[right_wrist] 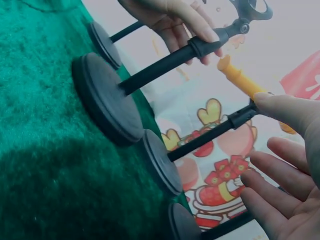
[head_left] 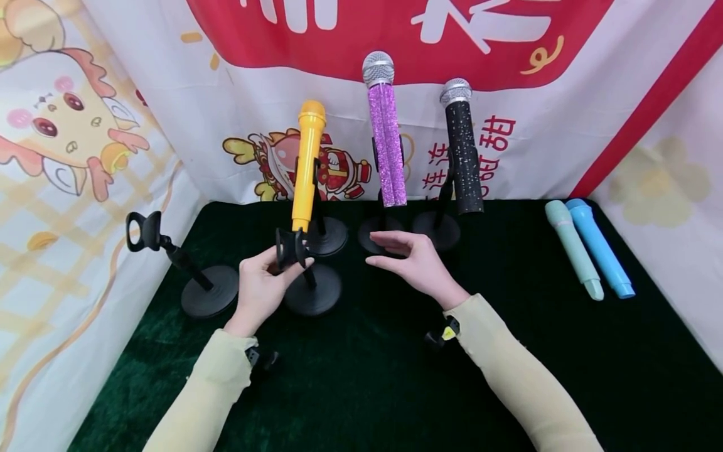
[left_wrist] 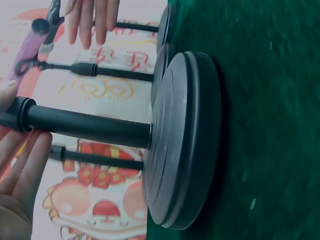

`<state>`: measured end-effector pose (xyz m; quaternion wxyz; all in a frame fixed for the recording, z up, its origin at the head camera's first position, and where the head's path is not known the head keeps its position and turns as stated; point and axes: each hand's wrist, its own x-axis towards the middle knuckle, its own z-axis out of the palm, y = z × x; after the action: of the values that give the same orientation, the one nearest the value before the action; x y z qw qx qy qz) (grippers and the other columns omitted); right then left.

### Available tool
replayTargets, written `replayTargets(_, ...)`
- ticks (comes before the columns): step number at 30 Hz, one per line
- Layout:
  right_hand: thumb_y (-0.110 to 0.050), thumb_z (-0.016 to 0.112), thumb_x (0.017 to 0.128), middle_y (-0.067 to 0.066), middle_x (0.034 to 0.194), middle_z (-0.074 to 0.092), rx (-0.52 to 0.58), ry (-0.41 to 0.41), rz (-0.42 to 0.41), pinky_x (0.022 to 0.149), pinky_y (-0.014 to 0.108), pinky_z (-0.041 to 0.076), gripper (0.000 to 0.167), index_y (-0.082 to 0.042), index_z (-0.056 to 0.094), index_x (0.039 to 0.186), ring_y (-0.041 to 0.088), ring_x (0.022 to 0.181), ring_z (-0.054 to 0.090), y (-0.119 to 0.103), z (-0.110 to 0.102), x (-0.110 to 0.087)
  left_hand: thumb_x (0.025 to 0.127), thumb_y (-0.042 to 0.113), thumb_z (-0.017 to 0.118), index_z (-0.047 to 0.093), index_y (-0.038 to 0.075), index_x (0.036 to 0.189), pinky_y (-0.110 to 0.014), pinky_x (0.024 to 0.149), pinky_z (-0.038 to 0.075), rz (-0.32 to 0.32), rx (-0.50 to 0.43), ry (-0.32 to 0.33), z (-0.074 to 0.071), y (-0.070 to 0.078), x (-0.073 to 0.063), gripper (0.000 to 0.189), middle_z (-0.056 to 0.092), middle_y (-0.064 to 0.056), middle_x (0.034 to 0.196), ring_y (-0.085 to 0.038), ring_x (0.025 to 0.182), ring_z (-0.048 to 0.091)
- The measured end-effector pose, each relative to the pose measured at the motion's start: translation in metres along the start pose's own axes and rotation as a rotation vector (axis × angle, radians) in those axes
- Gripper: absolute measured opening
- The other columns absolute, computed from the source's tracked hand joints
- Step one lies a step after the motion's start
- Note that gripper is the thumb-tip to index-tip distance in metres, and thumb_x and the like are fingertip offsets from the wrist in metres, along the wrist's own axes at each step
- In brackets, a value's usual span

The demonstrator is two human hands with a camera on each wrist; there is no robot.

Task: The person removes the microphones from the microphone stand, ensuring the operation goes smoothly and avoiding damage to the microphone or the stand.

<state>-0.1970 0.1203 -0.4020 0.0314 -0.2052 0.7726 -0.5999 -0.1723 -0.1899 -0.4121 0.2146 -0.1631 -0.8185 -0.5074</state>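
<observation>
Just in front of the yellow microphone [head_left: 308, 163], the left hand [head_left: 261, 285] grips the upper stem of a black stand [head_left: 322, 292] on green cloth [head_left: 361, 376]; the right hand [head_left: 417, 262], thumb and fingers parted, holds nothing.

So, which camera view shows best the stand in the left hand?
The right wrist view shows the stand best: base, stem and most of the clip. The head view shows clip and base but little stem; the left wrist view shows base and stem close, without the clip.
</observation>
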Motion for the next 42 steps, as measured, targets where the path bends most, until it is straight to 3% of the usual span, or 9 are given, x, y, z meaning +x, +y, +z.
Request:
replayTargets(5,-0.039,0.081,0.090,-0.001,0.133,0.066,0.017,-0.030,0.015,0.108,0.046,0.045,0.051,-0.016,0.067,0.134,0.030,0.127,0.058,0.005,0.010,0.007,0.088,0.018,0.083,0.079,0.016,0.110,-0.020,0.081,0.057,0.037,0.040,0.054,-0.016,-0.006,0.006,0.023,0.075,0.006,0.107,-0.009,0.092,0.072)
replayTargets(9,-0.041,0.081,0.089,-0.002,0.134,0.065,0.025,-0.033,0.023,0.107,0.046,0.046,0.056,-0.015,0.065,0.136,0.029,0.126,0.059,0.009,0.016,0.014,0.091,0.023,0.080,0.077,0.014,0.113,-0.018,0.081,0.056,0.037,0.101,0.092,-0.025,-0.015,0.010,0.024,0.074,0.008,0.112,-0.009,0.092,0.073)
replayTargets(17,-0.046,0.083,0.085,-0.001,0.135,0.064,0.026,0.002,0.056,0.103,0.035,0.050,0.062,-0.019,0.064,0.137,0.023,0.124,0.061,0.012,0.032,0.043,0.098,0.033,0.071,0.073,0.010,0.123,-0.015,0.078,0.055,-0.069,0.177,0.184,-0.032,-0.028,0.017,0.034,0.075,-0.001,0.112,-0.015,0.090,0.074)
replayTargets(22,-0.045,0.082,0.086,-0.002,0.139,0.061,0.013,-0.018,0.079,0.105,0.035,0.048,0.066,-0.016,0.060,0.142,0.019,0.126,0.058,0.015,0.044,0.066,0.100,0.034,0.068,0.071,0.007,0.127,-0.017,0.081,0.056,-0.087,0.212,0.215,-0.033,-0.034,0.027,0.038,0.074,-0.004,0.115,-0.017,0.093,0.074)
replayTargets(28,-0.041,0.083,0.087,0.000,0.142,0.058,0.022,0.005,0.063,0.104,0.031,0.048,0.071,-0.013,0.055,0.147,0.020,0.129,0.056,0.008,0.058,0.092,0.101,0.035,0.065,0.074,0.002,0.119,-0.024,0.083,0.058,-0.125,0.278,0.277,-0.038,-0.041,0.044,0.038,0.075,-0.013,0.106,-0.022,0.093,0.074)
replayTargets(33,-0.030,0.081,0.090,0.002,0.142,0.059,0.021,0.058,0.026,0.104,0.031,0.048,0.067,-0.011,0.053,0.148,0.022,0.128,0.057,-0.005,0.069,0.115,0.102,0.031,0.064,0.074,-0.003,0.104,-0.021,0.079,0.057,-0.168,0.329,0.355,-0.046,-0.050,0.061,0.036,0.075,-0.017,0.099,-0.023,0.089,0.074)
replayTargets(42,-0.021,0.075,0.096,0.012,0.138,0.061,0.011,0.077,0.040,0.099,0.026,0.051,0.053,-0.007,0.057,0.144,0.021,0.121,0.061,-0.016,0.078,0.137,0.103,0.024,0.063,0.073,-0.005,0.108,-0.044,0.088,0.056,-0.207,0.411,0.380,-0.054,-0.068,0.087,0.032,0.074,-0.020,0.104,-0.031,0.095,0.072)
